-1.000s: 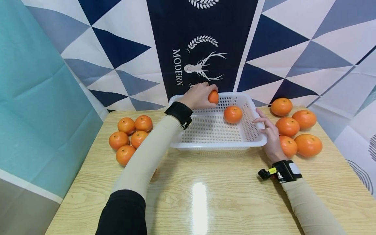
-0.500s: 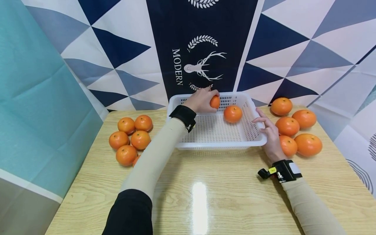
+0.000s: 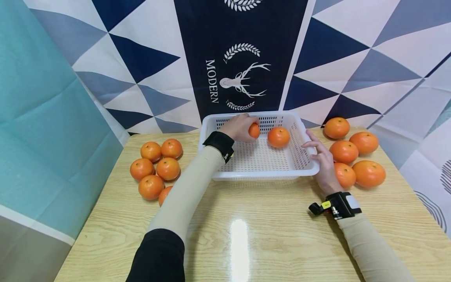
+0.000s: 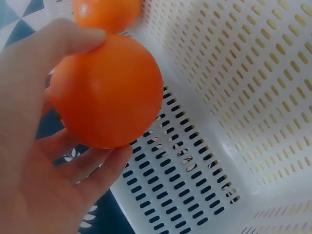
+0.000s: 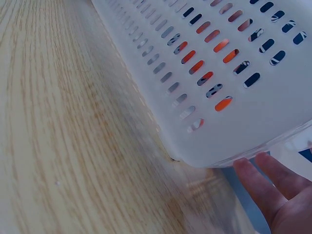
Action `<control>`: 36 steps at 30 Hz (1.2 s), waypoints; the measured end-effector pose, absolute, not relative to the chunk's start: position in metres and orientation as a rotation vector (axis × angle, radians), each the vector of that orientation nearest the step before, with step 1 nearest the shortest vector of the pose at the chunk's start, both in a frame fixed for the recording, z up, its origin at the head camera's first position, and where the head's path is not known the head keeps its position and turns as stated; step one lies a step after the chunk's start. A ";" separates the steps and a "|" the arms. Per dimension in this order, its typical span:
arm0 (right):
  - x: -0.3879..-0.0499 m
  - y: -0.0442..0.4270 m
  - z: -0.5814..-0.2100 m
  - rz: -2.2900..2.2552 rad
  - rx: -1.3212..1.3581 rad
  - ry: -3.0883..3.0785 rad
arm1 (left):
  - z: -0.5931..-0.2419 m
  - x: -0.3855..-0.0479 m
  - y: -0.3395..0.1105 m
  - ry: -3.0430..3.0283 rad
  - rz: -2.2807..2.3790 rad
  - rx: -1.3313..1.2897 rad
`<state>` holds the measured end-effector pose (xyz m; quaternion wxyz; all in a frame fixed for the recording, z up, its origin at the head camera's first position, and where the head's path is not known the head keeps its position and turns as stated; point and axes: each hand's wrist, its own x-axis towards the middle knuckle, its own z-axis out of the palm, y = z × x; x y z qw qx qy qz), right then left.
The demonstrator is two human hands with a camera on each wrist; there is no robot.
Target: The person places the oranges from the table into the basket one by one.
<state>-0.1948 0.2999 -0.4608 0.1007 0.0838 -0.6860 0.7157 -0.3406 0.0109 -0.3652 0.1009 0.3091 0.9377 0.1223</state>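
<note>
Gripping an orange in the left hand, inside the white basket, toward its back wall. Head view has most of that fruit behind the hand. Left wrist view clears it up: thumb on one side, fingers on the other, grip as wide as the fruit. Can't tell from either whether it touches the basket floor.

Second orange sits in the basket, just right of the held one; head view shows a gap, left wrist view only has part of it.

Right hand is at the basket's right end, fingers loosely spread, tips at the rim. Right wrist view adds the slotted outer wall, orange colour through the slots, two fairly straight fingers by the corner. No thumb readable there.

Around: wood table. Left cluster of oranges, six visible, nearest one partly behind the left sleeve. Right cluster of oranges, five, one partly covered by the right hand. Patterned backdrop stands right behind the basket. Left arm crosses the basket's front-left corner, blocking it in head view.
</note>
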 end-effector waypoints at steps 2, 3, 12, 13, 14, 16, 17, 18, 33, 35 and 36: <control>-0.195 0.300 -0.462 2.103 0.245 -2.028 | -0.367 -0.339 0.011 2.764 0.326 0.920; -0.195 0.300 -0.462 2.100 0.245 -2.027 | -0.367 -0.339 0.011 2.761 0.309 0.927; -0.194 0.301 -0.463 2.111 0.238 -2.022 | -0.377 -0.339 0.013 2.741 0.252 0.934; -0.194 0.301 -0.463 2.112 0.238 -2.021 | -0.378 -0.339 0.014 2.739 0.243 0.934; -0.194 0.301 -0.463 2.113 0.238 -2.021 | -0.376 -0.337 0.014 2.732 0.235 0.938; -0.194 0.301 -0.463 2.110 0.238 -2.022 | -0.378 -0.337 0.015 2.730 0.230 0.933; -0.194 0.301 -0.463 2.105 0.238 -2.025 | -0.378 -0.337 0.016 2.729 0.228 0.929; -0.193 0.301 -0.462 2.102 0.235 -2.026 | -0.379 -0.337 0.016 2.728 0.231 0.926; -0.195 0.300 -0.462 2.121 0.240 -2.028 | -0.417 -0.370 0.019 2.695 0.278 0.908; -0.195 0.300 -0.461 2.117 0.240 -2.033 | -0.426 -0.379 0.021 2.694 0.285 0.914; -0.195 0.300 -0.461 2.113 0.240 -2.034 | -0.421 -0.374 0.020 2.693 0.286 0.917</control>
